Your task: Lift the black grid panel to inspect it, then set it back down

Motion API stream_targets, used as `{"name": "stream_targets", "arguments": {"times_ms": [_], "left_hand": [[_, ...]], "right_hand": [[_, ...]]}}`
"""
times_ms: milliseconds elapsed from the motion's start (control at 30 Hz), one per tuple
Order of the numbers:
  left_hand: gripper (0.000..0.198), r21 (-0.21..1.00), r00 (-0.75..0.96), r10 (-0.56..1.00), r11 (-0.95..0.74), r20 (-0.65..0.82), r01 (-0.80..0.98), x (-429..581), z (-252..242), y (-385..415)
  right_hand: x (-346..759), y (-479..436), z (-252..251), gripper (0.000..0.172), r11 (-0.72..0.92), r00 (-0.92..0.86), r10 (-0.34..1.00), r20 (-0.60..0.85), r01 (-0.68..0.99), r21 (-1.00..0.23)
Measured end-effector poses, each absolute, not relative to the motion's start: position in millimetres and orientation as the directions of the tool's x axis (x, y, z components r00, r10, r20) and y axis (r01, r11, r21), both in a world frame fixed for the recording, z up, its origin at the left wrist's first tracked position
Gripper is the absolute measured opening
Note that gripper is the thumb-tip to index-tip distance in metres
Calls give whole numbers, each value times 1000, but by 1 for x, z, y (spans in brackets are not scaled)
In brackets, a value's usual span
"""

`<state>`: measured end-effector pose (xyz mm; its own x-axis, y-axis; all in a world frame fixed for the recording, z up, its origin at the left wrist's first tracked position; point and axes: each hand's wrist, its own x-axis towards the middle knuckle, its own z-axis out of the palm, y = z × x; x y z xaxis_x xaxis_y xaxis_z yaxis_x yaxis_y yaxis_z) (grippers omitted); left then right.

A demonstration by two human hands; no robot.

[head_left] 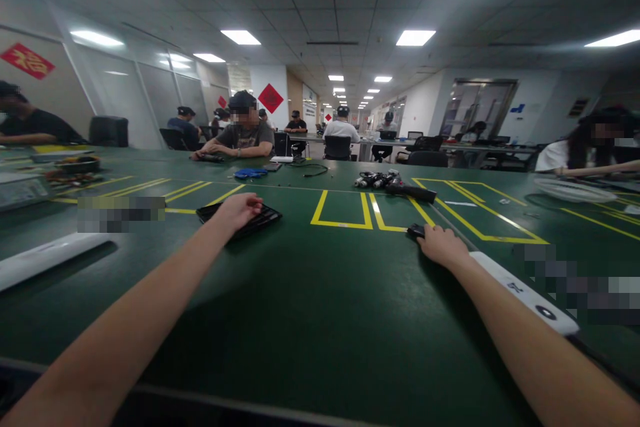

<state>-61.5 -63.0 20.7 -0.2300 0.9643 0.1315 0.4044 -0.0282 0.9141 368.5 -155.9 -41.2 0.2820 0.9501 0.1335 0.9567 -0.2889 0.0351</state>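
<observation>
My left hand point(241, 209) is over a shallow black slotted tray point(267, 217) on the green table, left of the middle. Its fingers are curled together; whatever they may hold is hidden. Farther right, my right hand point(444, 245) rests low at the table with its fingers closed around a small black object point(415, 231). One end of that object sticks out past the fingers, by a corner of yellow tape; its exact kind does not show. A white power strip point(525, 293) lies beside my right forearm.
Yellow tape outlines point(343, 225) mark the green table point(320, 320). Beyond them lie bundled black cables point(377, 180), a black cylindrical thing point(413, 193) and a blue item point(251, 173). Another long white strip point(50, 259) lies at left. A person point(250, 133) sits across the table.
</observation>
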Motion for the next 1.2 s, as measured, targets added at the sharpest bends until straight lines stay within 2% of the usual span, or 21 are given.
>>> {"name": "stream_targets", "arguments": {"times_ms": [133,233,400,567,633,700,800,900,1000,1200], "left_hand": [[14,734,-301,945,115,126,669,-111,26,-55],[25,568,-322,940,205,112,797,-133,20,-50],[33,168,-164,984,151,70,974,-142,12,-41],[31,72,-82,990,74,114,995,-136,11,-48],[31,77,-36,990,25,135,997,-120,13,-54],[33,158,32,988,-56,154,986,-92,16,-64],[30,473,103,963,-215,251,854,-34,16,-90],[35,693,238,932,-362,273,624,20,9,-123],[34,743,377,877,-461,298,484,50,-2,-149],[32,667,475,827,-538,301,515,59,-20,-156]], "right_hand": [[367,-154,-41,38,-298,294,948,120,954,15],[365,-153,-40,38,-300,296,947,122,954,11],[365,-154,-40,36,-274,272,950,154,962,-9],[359,-150,-35,34,-195,203,964,174,979,-60],[348,-149,-31,37,-112,134,973,187,986,-122],[331,-152,-26,40,8,55,975,215,960,-280],[299,-165,-19,43,199,-63,965,254,808,-554],[273,-182,-16,45,312,-171,948,268,658,-685],[263,-190,-22,45,440,-254,898,359,542,-716],[269,-183,-38,36,565,-357,825,439,520,-640]]}}
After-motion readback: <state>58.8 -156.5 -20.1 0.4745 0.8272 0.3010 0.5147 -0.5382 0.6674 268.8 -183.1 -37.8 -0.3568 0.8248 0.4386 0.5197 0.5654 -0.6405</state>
